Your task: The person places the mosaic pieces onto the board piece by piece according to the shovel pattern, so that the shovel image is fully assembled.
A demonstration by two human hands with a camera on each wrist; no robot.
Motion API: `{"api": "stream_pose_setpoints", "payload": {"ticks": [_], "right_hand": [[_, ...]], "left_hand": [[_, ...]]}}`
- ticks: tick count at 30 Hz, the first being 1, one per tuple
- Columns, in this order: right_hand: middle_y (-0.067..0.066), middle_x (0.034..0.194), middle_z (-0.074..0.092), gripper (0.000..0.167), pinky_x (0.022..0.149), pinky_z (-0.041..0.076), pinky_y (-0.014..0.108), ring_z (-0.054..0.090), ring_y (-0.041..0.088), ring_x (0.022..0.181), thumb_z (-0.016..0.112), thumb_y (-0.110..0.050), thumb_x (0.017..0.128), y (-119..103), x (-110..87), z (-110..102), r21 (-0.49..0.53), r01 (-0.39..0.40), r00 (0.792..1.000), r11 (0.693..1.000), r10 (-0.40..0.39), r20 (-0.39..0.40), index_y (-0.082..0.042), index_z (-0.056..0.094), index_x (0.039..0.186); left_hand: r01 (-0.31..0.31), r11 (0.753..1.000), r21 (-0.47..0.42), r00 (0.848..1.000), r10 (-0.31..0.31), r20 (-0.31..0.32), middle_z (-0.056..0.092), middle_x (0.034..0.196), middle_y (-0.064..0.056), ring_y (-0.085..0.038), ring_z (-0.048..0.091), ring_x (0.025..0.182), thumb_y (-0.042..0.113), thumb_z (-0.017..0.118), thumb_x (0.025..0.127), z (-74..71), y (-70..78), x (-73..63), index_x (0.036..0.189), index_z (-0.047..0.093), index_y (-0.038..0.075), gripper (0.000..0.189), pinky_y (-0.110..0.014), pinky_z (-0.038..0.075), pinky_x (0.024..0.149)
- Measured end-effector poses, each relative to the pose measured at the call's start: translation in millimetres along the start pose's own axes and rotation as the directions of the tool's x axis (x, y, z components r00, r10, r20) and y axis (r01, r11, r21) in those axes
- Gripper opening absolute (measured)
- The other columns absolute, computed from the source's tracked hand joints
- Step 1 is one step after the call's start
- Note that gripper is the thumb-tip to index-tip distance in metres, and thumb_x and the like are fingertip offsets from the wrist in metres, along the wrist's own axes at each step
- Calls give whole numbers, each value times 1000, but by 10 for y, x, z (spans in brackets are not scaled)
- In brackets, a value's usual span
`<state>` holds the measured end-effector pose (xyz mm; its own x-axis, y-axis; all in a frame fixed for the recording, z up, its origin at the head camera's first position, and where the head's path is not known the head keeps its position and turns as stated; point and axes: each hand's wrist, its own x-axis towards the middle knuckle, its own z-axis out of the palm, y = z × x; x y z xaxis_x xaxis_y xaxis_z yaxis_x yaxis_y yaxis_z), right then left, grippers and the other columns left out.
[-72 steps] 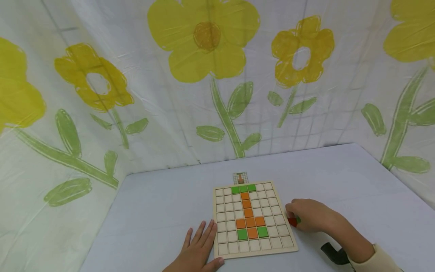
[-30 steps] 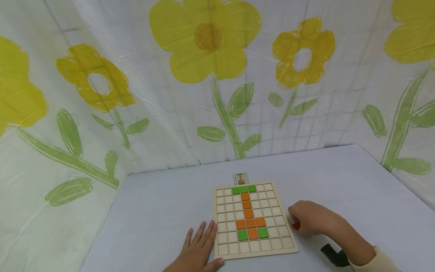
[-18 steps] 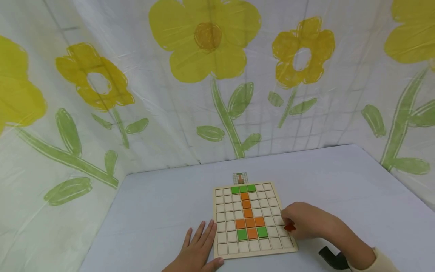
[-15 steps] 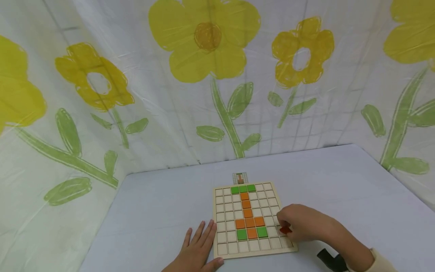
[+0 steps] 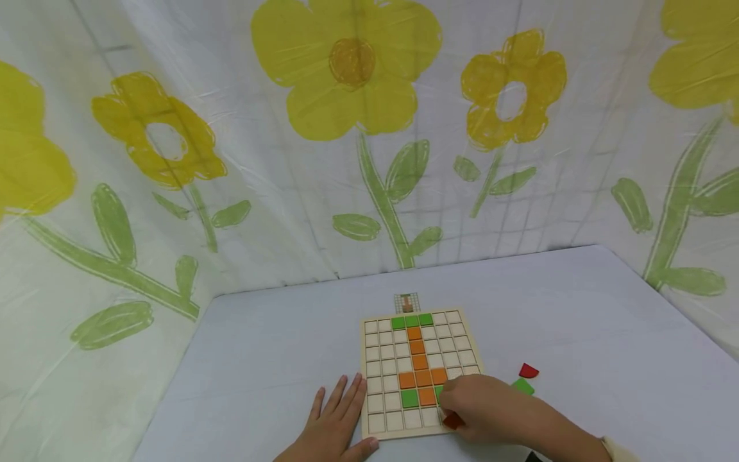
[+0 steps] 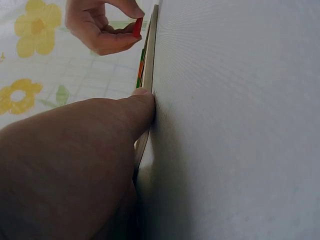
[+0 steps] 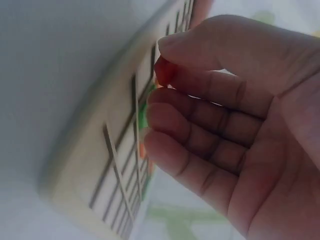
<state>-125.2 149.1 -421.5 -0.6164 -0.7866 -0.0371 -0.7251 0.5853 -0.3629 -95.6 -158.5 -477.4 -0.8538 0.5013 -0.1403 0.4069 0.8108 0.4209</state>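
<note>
A wooden grid board (image 5: pixel 378 421) lies on the table, with green tiles (image 5: pixel 409 398) and orange tiles (image 5: pixel 423 378) set in its cells. My right hand (image 5: pixel 491 407) is over the board's lower right part. Between thumb and forefinger it pinches a small red piece (image 7: pixel 165 71), seen close over the cells in the right wrist view. Its other fingers are loosely bent. My left hand (image 5: pixel 335 423) lies with fingers extended along the board's left edge, its thumb at the near left corner. The right hand and forearm hide the board's near right corner.
A red quarter-round piece (image 5: pixel 528 371) and a green tile (image 5: pixel 523 386), partly covered by the right hand, lie right of the board. A small printed pattern card (image 5: pixel 407 303) lies beyond its far edge. Flowered sheeting (image 5: pixel 277 224) hangs behind the white table (image 5: pixel 260 346).
My right hand has moved left and nearer, from beside the board to over its lower right, carrying the red piece. Loose pieces on the table have come into view. The left hand stays put.
</note>
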Motion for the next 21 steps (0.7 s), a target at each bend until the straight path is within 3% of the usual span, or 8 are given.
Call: {"api": "stream_pose_setpoints", "payload": {"ticks": [10, 16, 21], "right_hand": [[-18, 65, 35, 35, 54, 29, 12, 33, -3, 58, 79, -3, 79, -74, 90, 205, -43, 174, 978, 984, -177, -106, -23, 53, 65], [-21, 69, 41, 28, 55, 33, 11, 37, -5, 59, 80, -4, 79, -72, 90, 220, -23, 164, 980, 986, -165, -110, -24, 61, 71], [-22, 73, 45, 23, 59, 39, 12, 42, -4, 63, 79, -7, 84, -16, 80, 204, 98, 104, 994, 990, -101, -38, -26, 66, 78]], "left_hand": [[-6, 1000, -12, 1000, 6, -10, 15, 166, -13, -40, 9, 151, 65, 43, 98, -9, 0, -12, 160, 18, 2, 91, -69, 2, 110], [-4, 1000, -15, 1000, 3, -8, 16, 166, -13, -39, 9, 151, 65, 43, 98, -12, 6, -11, 160, 18, 3, 91, -69, 2, 110], [2, 1000, -30, 1000, -3, -3, 16, 166, -12, -39, 9, 151, 65, 43, 98, -22, 20, -11, 160, 18, 4, 91, -68, 1, 110]]}}
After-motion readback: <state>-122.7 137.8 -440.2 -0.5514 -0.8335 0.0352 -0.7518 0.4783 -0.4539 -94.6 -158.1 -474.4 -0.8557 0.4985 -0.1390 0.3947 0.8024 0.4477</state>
